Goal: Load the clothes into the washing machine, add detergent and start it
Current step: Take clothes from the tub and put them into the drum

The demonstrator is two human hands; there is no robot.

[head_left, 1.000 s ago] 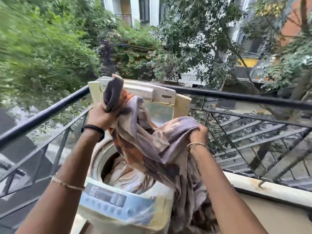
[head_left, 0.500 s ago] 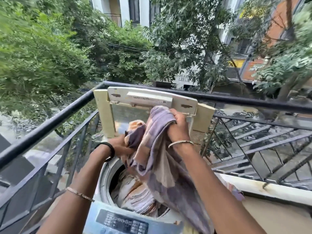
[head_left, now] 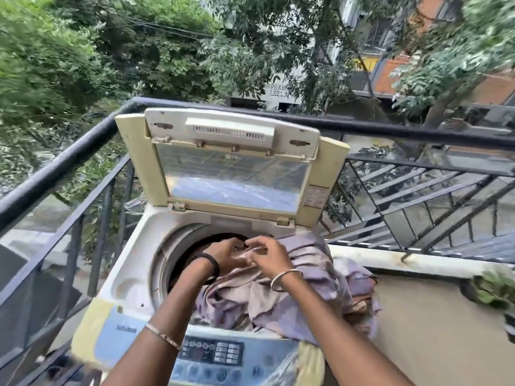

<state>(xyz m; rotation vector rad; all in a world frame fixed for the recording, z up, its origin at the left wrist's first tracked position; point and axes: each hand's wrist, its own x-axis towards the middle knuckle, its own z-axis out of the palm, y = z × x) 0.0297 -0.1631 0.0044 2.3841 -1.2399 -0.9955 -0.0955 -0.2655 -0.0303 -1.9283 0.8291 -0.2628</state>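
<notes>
The washing machine [head_left: 133, 277] stands lid-up at the balcony railing [head_left: 69, 162]; the purple cloth [head_left: 301, 299], held high a second ago, now lies bunched over the drum mouth and right rim, so loading is nearly done; my left hand [head_left: 227, 253] and right hand [head_left: 269, 256] pinch its fold, pushing inward.

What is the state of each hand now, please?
Left hand: closed on the purple cloth, over the drum opening.
Right hand: closed on the same cloth.
</notes>
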